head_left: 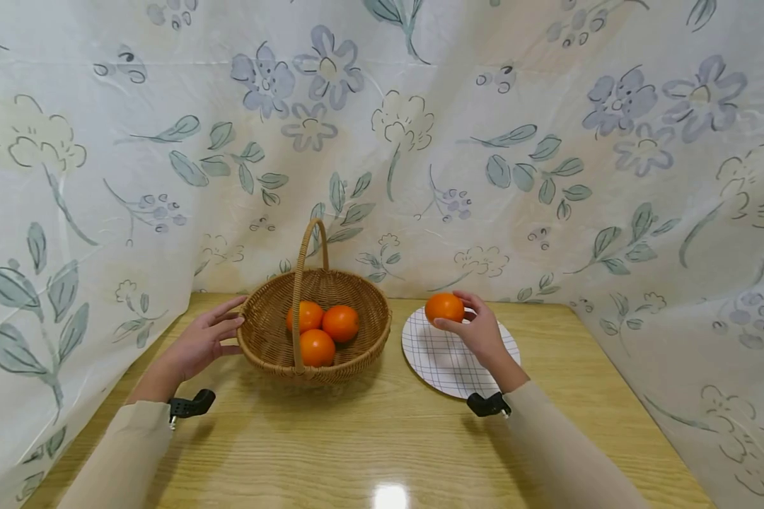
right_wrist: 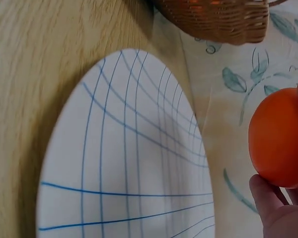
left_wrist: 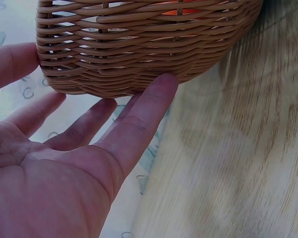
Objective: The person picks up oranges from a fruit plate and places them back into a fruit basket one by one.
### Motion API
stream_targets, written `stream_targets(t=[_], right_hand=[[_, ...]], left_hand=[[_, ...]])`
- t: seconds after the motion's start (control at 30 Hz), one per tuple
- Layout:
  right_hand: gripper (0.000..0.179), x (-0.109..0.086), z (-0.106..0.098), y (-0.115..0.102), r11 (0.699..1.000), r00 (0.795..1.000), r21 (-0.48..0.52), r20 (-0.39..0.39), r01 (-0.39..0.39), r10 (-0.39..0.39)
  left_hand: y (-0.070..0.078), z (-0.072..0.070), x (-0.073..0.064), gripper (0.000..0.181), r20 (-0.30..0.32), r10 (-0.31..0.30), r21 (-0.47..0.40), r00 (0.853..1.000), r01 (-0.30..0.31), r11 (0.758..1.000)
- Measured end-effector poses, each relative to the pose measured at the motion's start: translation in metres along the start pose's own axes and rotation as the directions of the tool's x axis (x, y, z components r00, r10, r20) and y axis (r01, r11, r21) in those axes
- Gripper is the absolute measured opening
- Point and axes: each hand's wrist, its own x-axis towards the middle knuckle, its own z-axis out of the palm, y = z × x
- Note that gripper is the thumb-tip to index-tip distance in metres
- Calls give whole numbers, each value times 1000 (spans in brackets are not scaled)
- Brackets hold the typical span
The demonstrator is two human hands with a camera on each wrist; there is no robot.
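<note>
A round orange (head_left: 444,308) is gripped between the thumb and fingers of my right hand (head_left: 484,336), above the far part of a white plate (head_left: 442,364) with a blue grid pattern. The right wrist view shows this orange (right_wrist: 278,139) apart from the plate's surface. On the left stands a brown wicker basket (head_left: 255,353) with a tall arched handle. Three oranges (head_left: 340,324) lie inside it. My left hand (head_left: 200,346) touches the basket's left side with fairly straight, spread fingers (left_wrist: 144,114), seen against the woven wall (left_wrist: 119,54) in the left wrist view.
Basket and plate stand side by side toward the back of a light wooden table (head_left: 331,452). A flower-printed cloth (head_left: 420,141) hangs behind the table and along both its sides. Each wrist wears a black device (head_left: 192,404).
</note>
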Motion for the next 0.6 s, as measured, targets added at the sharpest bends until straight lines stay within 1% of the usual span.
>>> stream_targets(t=[0.17, 0.33, 0.6], right_hand=[[77, -5, 0, -16, 999, 999, 34, 33, 23, -24], [76, -9, 1, -36, 997, 997, 65, 67, 38, -43], [76, -16, 14, -73, 989, 987, 109, 120, 97, -110]], left_hand=[[1, 1, -1, 70, 1, -1, -3, 1000, 1, 1000], [2, 2, 0, 69, -3, -2, 7, 1000, 2, 1000], [2, 1, 1, 69, -14, -5, -2, 1000, 5, 1000]])
